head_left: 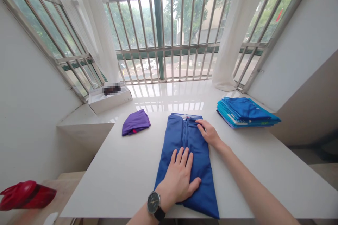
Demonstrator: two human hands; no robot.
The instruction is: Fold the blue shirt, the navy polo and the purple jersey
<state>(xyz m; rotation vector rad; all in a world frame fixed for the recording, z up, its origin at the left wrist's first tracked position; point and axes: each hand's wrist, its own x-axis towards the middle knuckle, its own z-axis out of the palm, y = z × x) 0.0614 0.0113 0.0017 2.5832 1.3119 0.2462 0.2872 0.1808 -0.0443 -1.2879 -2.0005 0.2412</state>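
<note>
A long blue garment (pixel 185 133), folded lengthwise, lies flat on the white table (pixel 118 182), with a waistband or collar at its far end. My left hand (pixel 179 179), with a black wristwatch (pixel 154 204) on the wrist, presses flat on its middle, fingers spread. My right hand (pixel 208 133) rests at the garment's upper right edge, fingertips on the cloth and not visibly gripping it. To the left lies a folded purple garment (pixel 136 122), and a stack of folded blue and teal garments (pixel 246 112) stands to the right.
A white box (pixel 109 99) with a blurred dark item sits on the glossy white sill (pixel 169 91) below barred windows (pixel 158 24) and white curtains (pixel 237 35). A red object (pixel 26 195) lies low at the left, beyond the table's edge.
</note>
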